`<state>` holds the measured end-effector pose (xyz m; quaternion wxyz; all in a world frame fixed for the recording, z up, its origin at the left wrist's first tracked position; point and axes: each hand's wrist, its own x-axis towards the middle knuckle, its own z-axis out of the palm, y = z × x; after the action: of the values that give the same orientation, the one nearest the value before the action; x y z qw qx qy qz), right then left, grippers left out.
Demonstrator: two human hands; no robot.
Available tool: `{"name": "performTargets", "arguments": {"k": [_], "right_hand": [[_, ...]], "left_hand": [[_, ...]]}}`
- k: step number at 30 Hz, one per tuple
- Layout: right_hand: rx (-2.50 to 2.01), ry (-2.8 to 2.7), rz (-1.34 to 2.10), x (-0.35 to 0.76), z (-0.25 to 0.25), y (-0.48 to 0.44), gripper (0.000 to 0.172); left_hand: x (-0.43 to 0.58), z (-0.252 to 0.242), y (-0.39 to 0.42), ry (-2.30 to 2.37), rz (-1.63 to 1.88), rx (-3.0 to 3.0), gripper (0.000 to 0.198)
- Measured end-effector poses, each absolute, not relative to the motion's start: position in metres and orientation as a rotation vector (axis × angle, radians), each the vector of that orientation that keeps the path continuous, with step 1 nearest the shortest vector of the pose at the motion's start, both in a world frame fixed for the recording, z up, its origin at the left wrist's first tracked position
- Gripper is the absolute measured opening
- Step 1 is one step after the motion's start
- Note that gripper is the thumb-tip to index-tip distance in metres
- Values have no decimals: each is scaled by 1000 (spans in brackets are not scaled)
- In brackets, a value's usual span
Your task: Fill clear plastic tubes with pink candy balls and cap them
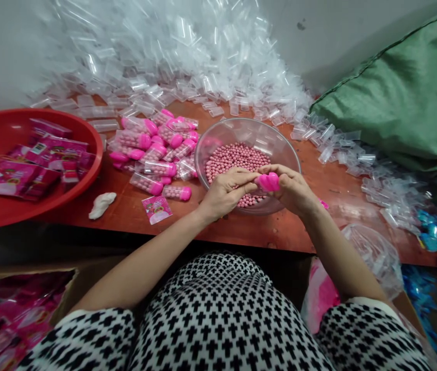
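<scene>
Both hands meet over the near side of a clear plastic bowl (293, 154), which holds many small round pink balls (237, 159). My right hand (298, 191) is closed on bright pink plastic caps (268, 181) that show between thumb and fingers. Closed, with its fingertips stretched to the caps' left side, is my left hand (228, 193); whatever it grips is hidden behind the fingers. Left of the bowl lies a heap of clear tubes with pink caps (156, 151), filled with pink balls.
A red basin (97, 170) with pink packets (44, 159) stands at left. A small packet (157, 209) and a white crumpled piece (102, 205) lie near the table edge. Clear tubes (156, 56) pile up behind, beside a green sack (400, 98). A plastic bag (375, 252) is near my right forearm.
</scene>
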<state>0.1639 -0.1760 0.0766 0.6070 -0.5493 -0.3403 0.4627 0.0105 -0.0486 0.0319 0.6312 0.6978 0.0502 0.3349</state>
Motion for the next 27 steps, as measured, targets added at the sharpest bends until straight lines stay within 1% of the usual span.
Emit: {"name": "performTargets", "arguments": {"k": [3,7,12,14,16,17,20,22,23,24,27], "right_hand": [[-1225,-725,1292,160,81,-172,46],[-1183,-637,1439,152,80,-170,37],[-1139,-516,1319,142,67,-163,28],[-1137,-463,1268,138,62,-160,27],[-1143,-451,1284,134,61,-159,32],[-1151,-469,1317,133,62,-159,36],[-1205,-593,1372,140,74,-162,58],[-1266,-691,1235,162,83,-167,69],[-1308,-733,1094,179,85,-170,68],[-1354,-768,919,199,85,-173,65],[-1536,-811,366,269,67,-174,42]], "left_hand": [[12,26,-46,119,861,1654,22],[12,23,-46,102,889,1704,22],[12,24,-48,67,927,1756,20],[12,25,-49,70,931,1778,21],[10,27,-50,86,926,1792,22],[9,28,-50,95,923,1791,22],[1,36,-42,155,930,1739,23],[-8,42,-26,266,963,1673,24],[-13,44,-14,342,1002,1635,25],[-19,45,1,422,1056,1600,24],[-35,40,50,635,1302,1578,24]]}}
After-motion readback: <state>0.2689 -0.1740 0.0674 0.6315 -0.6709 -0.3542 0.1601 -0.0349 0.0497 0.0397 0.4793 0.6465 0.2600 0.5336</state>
